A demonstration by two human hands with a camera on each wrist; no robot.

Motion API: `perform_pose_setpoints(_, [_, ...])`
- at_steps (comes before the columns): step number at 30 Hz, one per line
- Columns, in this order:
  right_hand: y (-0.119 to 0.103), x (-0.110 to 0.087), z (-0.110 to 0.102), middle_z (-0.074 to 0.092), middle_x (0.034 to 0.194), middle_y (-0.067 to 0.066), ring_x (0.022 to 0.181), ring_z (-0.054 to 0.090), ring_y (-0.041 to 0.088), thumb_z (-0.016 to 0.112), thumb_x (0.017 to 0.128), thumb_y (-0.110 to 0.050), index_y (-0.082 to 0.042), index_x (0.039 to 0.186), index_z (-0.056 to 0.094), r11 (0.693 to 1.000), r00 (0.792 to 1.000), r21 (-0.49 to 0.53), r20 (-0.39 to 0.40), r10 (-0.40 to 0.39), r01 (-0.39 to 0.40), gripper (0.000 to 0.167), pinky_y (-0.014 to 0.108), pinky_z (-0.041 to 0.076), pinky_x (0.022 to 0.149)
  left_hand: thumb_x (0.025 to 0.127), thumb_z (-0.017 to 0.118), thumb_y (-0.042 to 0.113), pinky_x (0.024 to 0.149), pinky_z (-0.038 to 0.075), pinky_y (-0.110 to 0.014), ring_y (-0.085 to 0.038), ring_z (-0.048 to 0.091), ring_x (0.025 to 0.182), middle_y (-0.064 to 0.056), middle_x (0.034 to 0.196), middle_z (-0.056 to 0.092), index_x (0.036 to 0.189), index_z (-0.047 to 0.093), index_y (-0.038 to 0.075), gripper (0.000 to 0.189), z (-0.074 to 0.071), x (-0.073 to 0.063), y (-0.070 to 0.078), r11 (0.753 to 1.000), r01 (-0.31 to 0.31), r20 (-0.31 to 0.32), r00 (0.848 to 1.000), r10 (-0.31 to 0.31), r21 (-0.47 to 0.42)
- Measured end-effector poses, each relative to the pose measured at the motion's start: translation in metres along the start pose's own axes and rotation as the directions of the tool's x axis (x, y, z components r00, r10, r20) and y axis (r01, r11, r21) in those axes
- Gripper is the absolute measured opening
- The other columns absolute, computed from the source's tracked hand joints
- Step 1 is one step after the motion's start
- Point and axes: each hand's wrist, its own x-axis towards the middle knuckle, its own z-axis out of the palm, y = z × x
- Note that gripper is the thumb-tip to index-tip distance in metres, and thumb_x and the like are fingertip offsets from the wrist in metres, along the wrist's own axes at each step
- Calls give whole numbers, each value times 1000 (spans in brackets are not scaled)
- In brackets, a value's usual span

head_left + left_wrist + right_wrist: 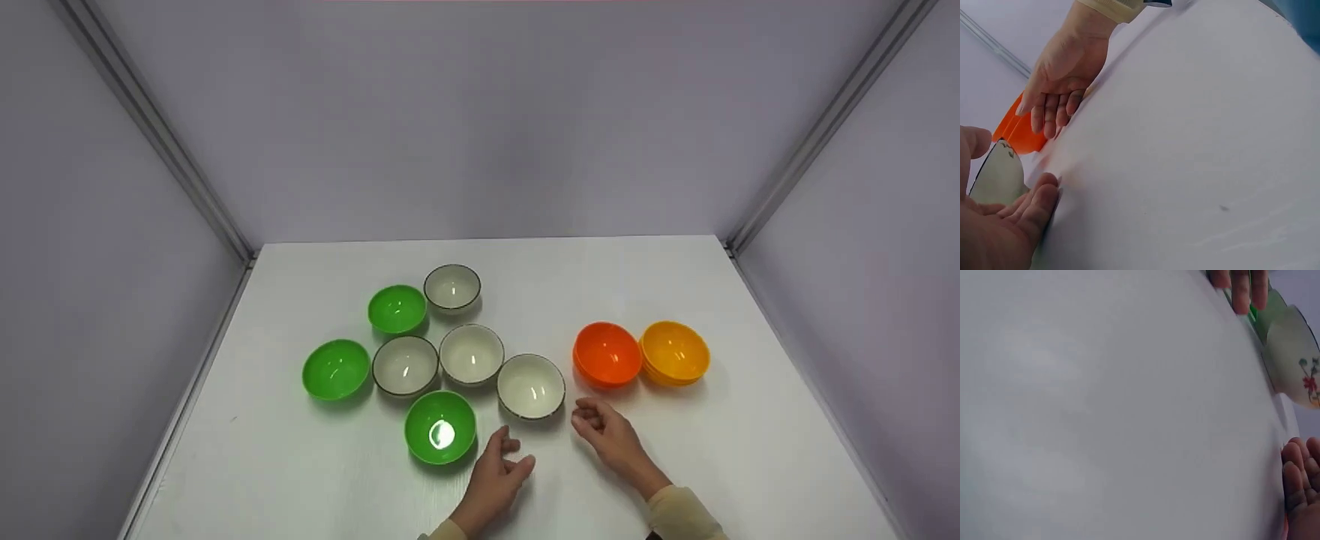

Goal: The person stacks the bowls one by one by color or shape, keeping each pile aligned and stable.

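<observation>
My left hand (496, 476) is low over the table between the near green bowl (440, 427) and a white bowl with a dark rim (531, 386). Its fingers are loosely bent and hold nothing. On the other side of that white bowl is my right hand (611, 442), fingers relaxed, also holding nothing. Just beyond the right hand stands an orange bowl stack (607, 355). In the right wrist view the white bowl (1292, 354) shows a painted red flower on its side. The left wrist view has the right hand (1069, 73) overlapping the orange bowls (1022, 132).
Yellow bowls (675, 352) are stacked right of the orange ones. More white bowls (471, 354) and two green bowls (336, 370) (397, 309) are grouped at the left and middle of the white table (247, 457). Grey-white panels (480, 120) wall in the back and sides.
</observation>
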Motion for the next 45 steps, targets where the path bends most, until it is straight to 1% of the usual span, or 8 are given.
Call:
perform_pose_setpoints(5, [-17, 11, 14, 57, 126, 11, 93, 61, 23, 60, 94, -40, -10, 140, 42, 994, 997, 104, 70, 26, -33, 57, 33, 53, 73, 84, 73, 32, 69, 53, -27, -13, 61, 86, -26, 139, 41, 150, 12, -3, 97, 7, 9, 4, 997, -55, -144, 988, 62, 55])
perform_pose_setpoints(12, [-31, 38, 27, 49, 134, 13, 112, 52, 27, 54, 94, -49, -15, 144, 40, 991, 996, 106, 54, 74, -79, 62, 41, 51, 89, 77, 81, 28, 71, 51, -26, -18, 58, 89, -27, 144, 36, 149, 12, -6, 105, 13, 25, 0, 979, -154, -300, 935, 189, 137])
perform_pose_setpoints(20, [-32, 58, 29, 46, 144, 8, 134, 40, 28, 46, 98, -50, -14, 142, 45, 993, 997, 88, 34, 71, -74, 57, 51, 29, 111, 73, 82, 41, 77, 51, -28, -19, 58, 87, -27, 140, 40, 146, 19, -10, 109, 14, 43, 1, 954, -225, -321, 905, 280, 199])
perform_pose_setpoints(26, [-26, 62, 28, 50, 141, 8, 133, 41, 27, 43, 99, -50, -9, 141, 47, 993, 998, 105, 51, 44, -49, 59, 49, 28, 112, 76, 79, 44, 86, 51, -35, -27, 56, 109, -28, 144, 38, 147, 18, -11, 108, 11, 48, 2, 941, -253, -312, 897, 315, 223])
perform_pose_setpoints(31, [-26, 59, 27, 50, 141, 11, 132, 41, 28, 45, 98, -50, -5, 141, 46, 993, 998, 110, 56, 22, -28, 62, 49, 28, 111, 78, 78, 42, 109, 33, -47, -35, 39, 133, -24, 147, 37, 148, 22, -5, 101, 7, 50, 1, 942, -256, -301, 901, 314, 217])
perform_pose_setpoints(37, [-24, 53, 24, 54, 136, 8, 126, 47, 25, 47, 98, -49, -10, 138, 51, 994, 998, 101, 50, 28, -33, 56, 48, 34, 109, 76, 79, 44, 111, 30, -44, -29, 37, 135, -18, 147, 39, 150, 23, 3, 102, 5, 49, -1, 938, -271, -264, 909, 323, 216])
perform_pose_setpoints(41, [-21, 47, 21, 62, 114, 7, 102, 56, 24, 52, 96, -49, -15, 126, 59, 995, 998, 100, 53, 15, -20, 46, 41, 49, 90, 73, 80, 46, 111, 30, -44, -29, 38, 135, -18, 146, 41, 149, 25, 2, 104, 4, 47, -3, 938, -272, -248, 914, 321, 214])
perform_pose_setpoints(45, [-17, 43, 18, 59, 96, 7, 85, 53, 23, 56, 94, -46, -13, 111, 62, 991, 998, 132, 57, 25, -33, 38, 30, 48, 72, 72, 81, 47, 112, 29, -43, -29, 37, 135, -18, 145, 41, 148, 26, 0, 104, 1, 42, -4, 952, -256, -205, 935, 288, 168])
